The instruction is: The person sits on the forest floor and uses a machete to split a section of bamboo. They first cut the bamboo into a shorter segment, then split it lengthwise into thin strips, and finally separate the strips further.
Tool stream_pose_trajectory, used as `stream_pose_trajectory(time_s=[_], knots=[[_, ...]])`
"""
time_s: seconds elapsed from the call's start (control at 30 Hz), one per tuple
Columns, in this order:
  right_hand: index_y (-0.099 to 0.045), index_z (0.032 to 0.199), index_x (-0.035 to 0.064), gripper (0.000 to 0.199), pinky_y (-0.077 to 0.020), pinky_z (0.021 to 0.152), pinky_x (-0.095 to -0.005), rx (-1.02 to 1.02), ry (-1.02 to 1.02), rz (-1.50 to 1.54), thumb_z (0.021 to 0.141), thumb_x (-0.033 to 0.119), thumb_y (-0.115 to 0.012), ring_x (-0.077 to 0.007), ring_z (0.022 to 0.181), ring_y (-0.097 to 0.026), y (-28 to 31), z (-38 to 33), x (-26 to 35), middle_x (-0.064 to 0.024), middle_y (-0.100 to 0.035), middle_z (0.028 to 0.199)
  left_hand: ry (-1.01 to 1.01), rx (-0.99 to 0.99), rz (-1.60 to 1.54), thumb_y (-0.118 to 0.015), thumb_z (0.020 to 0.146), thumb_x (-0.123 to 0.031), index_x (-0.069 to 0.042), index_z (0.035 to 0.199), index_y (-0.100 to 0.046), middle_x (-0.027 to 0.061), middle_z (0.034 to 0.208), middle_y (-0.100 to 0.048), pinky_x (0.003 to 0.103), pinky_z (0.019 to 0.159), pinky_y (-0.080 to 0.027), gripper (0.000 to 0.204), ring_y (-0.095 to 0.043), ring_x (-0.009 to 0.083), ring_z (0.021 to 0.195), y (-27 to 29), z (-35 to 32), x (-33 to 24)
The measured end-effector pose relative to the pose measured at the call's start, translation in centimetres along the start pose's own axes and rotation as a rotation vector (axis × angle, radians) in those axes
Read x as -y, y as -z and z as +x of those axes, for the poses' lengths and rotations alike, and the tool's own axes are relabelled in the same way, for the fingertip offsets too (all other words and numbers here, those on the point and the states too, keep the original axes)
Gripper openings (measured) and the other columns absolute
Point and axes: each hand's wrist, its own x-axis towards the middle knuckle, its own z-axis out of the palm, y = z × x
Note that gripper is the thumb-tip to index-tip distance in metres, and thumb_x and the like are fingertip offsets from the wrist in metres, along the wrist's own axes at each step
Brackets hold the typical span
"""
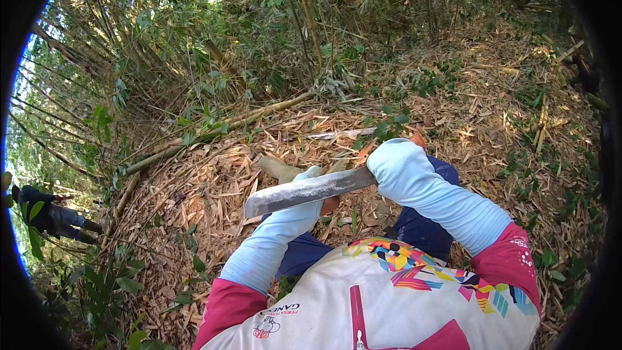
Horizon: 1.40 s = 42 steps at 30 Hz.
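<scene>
My right hand (pixel 403 157), mostly covered by a pale blue sleeve, is closed on a machete; its handle is hidden in the hand. The broad grey machete blade (pixel 311 191) points left and lies across the view above my left forearm. Beyond and partly under the blade is my left hand (pixel 330 205). Only a bit of its skin shows past the pale blue sleeve, so its grip is hidden. Close to it on the ground side lies a stubby olive-brown piece (pixel 278 168); whether my left hand touches it I cannot make out.
Dry bamboo leaves (pixel 214 201) cover the ground. A long fallen bamboo pole (pixel 220 131) runs across ahead of me on the left. Dense bamboo (pixel 291 32) stands at the back. At the far left is another person (pixel 48 217) in dark clothes. Small green plants (pixel 392 123) grow near my right hand.
</scene>
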Motion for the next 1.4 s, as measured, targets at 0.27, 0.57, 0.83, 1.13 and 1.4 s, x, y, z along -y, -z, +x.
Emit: stream_pose_trajectory(time_s=[0.27,0.57,0.83,1.13,1.4], knots=[[-0.067,0.081,0.0051,0.015,-0.0509,0.073,-0.0435,0.015,-0.173,0.039,0.067,0.009,-0.065,-0.0374,0.078,-0.066,-0.5,2.2,-1.1,-0.0170,-0.066,0.078,0.144,-0.137,-0.100,-0.070,0.068,-0.004,-0.005,0.125,-0.058,0.0088,0.110,-0.062,0.032,0.094,-0.043,0.058,-0.057,0.0196,0.106,0.7,0.0,-5.1],[-0.063,0.097,0.0027,0.017,-0.0491,0.065,-0.0402,-0.488,-0.862,0.021,0.091,0.016,-0.054,-0.0268,0.074,-0.062,-6.8,-3.2,-28.8,-0.0167,-0.065,0.081,0.289,-0.022,0.012,-0.081,0.067,-0.012,-0.001,0.091,-0.055,0.0118,0.083,-0.060,0.037,0.068,-0.046,0.037,-0.056,0.0190,0.076,2.0,-0.5,-6.7],[-0.063,0.096,0.0040,0.023,-0.0507,0.069,-0.0383,-0.310,-0.892,0.318,0.081,0.020,-0.070,-0.0306,0.075,-0.067,-5.8,-6.8,-13.4,-0.0159,-0.068,0.080,0.204,-0.027,-0.334,-0.074,0.080,-0.021,0.004,0.122,-0.052,0.0133,0.104,-0.062,0.032,0.087,-0.046,0.054,-0.058,0.0198,0.095,2.1,-1.3,-0.5],[-0.062,0.096,0.0010,0.025,-0.0494,0.064,-0.0302,-0.337,-0.664,0.533,0.080,0.015,-0.075,-0.0165,0.067,-0.062,-7.0,-6.3,-7.2,-0.0079,-0.066,0.076,0.403,-0.036,0.000,-0.082,0.079,-0.025,0.004,0.124,-0.052,0.0141,0.107,-0.062,0.031,0.089,-0.045,0.061,-0.058,0.0202,0.100,4.3,-1.5,-6.3],[-0.065,0.087,0.0044,0.024,-0.0537,0.062,-0.0397,-0.316,-0.312,0.408,0.068,0.009,-0.079,-0.0358,0.073,-0.067,-3.3,-3.7,0.4,-0.0175,-0.065,0.079,0.190,-0.150,-0.253,-0.076,0.084,-0.011,0.002,0.122,-0.051,0.0106,0.111,-0.063,0.033,0.093,-0.045,0.048,-0.059,0.0198,0.102,1.9,-1.8,-4.6]])
